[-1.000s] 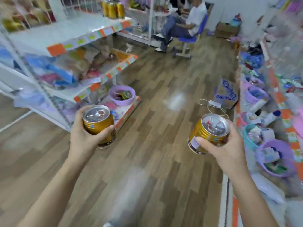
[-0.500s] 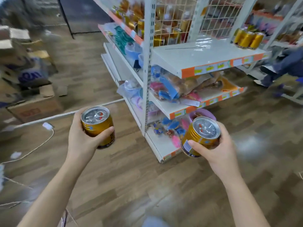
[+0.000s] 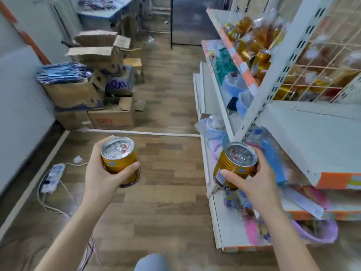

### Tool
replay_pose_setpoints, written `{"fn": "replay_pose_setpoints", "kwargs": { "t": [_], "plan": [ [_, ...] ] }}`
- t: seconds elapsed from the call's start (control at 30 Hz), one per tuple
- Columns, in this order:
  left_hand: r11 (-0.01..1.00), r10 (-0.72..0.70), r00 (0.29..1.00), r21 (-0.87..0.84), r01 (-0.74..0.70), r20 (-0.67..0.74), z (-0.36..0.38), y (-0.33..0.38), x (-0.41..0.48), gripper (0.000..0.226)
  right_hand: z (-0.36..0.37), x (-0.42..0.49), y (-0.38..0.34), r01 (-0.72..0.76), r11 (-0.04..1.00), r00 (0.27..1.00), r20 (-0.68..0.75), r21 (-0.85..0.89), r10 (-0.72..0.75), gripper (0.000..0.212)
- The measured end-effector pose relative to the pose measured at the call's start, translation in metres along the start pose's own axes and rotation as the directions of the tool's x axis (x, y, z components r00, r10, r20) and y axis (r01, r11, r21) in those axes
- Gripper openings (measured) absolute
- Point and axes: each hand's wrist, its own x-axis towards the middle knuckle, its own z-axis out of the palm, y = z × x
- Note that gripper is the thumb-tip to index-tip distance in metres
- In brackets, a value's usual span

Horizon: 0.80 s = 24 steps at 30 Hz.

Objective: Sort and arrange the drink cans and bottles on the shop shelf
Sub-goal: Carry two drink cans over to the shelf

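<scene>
While the person stands in the aisle with a drink can in each hand, the white shelf unit [image 3: 316,137] fills the right of the view, its nearest board bare and its slotted upright post [image 3: 281,75] slanting between the cans and the stocked tiers behind. Stacked cardboard boxes [image 3: 82,94] crowd the far left of the floor and narrow the aisle; a step back or a wide swing of the elbow could meet them. The left hand [image 3: 97,173] wraps the left can [image 3: 119,159], thumb across the front, and holds it near upright over open floor, well apart from any shelf. The right hand [image 3: 254,182] clasps the right can [image 3: 234,165] with fingers curled behind and thumb on the label; this can is tilted and hangs just beside the shelf's corner. Likely faults: the tilted can slides out of a one-handed clasp, or its rim strikes the post or a board edge on the way in and dents. With both hands full, neither can steady a toppling neighbour. Smallest, on the floor at the left, lie a power strip [image 3: 52,174] and its loose cord [image 3: 67,189]; a foot caught there would jolt both cans.
</scene>
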Motion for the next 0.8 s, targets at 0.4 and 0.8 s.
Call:
{"fn": "replay_pose_setpoints", "kwargs": {
  "t": [0.4,0.8],
  "plan": [
    [0.999,-0.004,0.999,-0.036,0.002,-0.04,0.047,-0.037,0.209,0.068,0.074,0.219,0.009,0.045,0.999,0.998,0.042,0.01,-0.045,0.057],
    [0.997,0.02,1.0,-0.073,-0.018,0.024,0.092,-0.075,0.437,0.071,0.14,0.429,0.004,0.051,0.999,0.998,-0.031,0.003,-0.051,0.055]
  ]
}}
